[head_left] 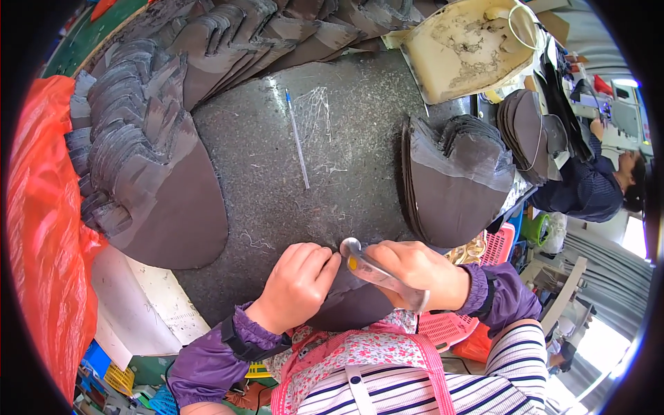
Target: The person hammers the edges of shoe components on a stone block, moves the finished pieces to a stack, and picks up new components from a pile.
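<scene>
My right hand [429, 273] is closed round a shoemaker's hammer [384, 277]. Its shiny metal head has a round face and a curved tail; the handle is hidden in my fist. The round face is close to the fingertips of my left hand [297, 280], at the upper edge of a dark brown cut piece [353, 308]. That piece lies at the near edge of the dark worktop [263, 200], in front of my apron. With curled fingers, my left hand pinches the piece's edge; the exact grip is partly hidden.
Fanned stacks of dark cut pieces [173, 200] line the left and far sides. Another stack [460, 197] stands at the right. A pen-like stick [297, 138] and loose threads lie mid-table. Beyond are a dirty cream tray [456, 55], red plastic [52, 207] and a person [588, 180].
</scene>
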The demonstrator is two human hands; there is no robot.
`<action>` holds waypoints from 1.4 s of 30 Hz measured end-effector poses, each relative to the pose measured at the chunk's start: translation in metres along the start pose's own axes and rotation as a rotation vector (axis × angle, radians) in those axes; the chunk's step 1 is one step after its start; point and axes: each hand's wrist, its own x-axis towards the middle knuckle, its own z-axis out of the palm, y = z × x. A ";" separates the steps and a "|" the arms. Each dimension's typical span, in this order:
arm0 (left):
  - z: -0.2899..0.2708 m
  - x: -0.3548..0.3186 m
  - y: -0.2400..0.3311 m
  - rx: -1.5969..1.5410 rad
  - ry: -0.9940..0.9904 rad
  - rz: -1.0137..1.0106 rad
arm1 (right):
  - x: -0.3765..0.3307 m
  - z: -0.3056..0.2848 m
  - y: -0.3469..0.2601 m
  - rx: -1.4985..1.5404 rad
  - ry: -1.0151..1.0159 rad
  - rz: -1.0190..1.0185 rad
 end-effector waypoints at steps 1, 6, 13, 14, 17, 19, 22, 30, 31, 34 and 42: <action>-0.001 0.000 0.001 0.016 -0.010 0.006 | 0.001 0.000 -0.001 0.038 -0.034 0.017; -0.005 -0.006 0.002 -0.106 0.031 -0.253 | -0.001 0.002 0.004 0.042 -0.066 0.045; 0.003 -0.015 0.006 0.009 0.126 -0.087 | 0.002 0.001 0.002 -0.074 -0.065 -0.047; 0.003 -0.015 0.007 0.011 0.128 -0.093 | 0.004 0.001 0.001 -0.073 -0.070 -0.051; 0.002 -0.017 0.009 0.078 0.092 -0.063 | 0.009 0.000 -0.002 0.029 -0.155 -0.007; 0.002 -0.021 0.011 0.012 0.118 -0.159 | 0.010 -0.001 -0.003 0.025 -0.163 -0.001; 0.003 -0.026 0.013 -0.121 0.169 -0.347 | 0.010 -0.001 -0.004 0.017 -0.177 0.013; 0.008 -0.032 0.020 0.052 0.199 -0.185 | 0.010 0.000 -0.004 0.014 -0.160 -0.009; 0.007 -0.031 0.021 0.079 0.181 -0.180 | 0.011 0.001 -0.004 0.017 -0.170 -0.016; 0.007 -0.031 0.024 0.129 0.144 -0.172 | 0.014 0.003 -0.006 0.023 -0.189 -0.027; 0.015 -0.040 0.027 -0.039 0.280 -0.347 | 0.015 0.004 -0.008 0.020 -0.209 -0.014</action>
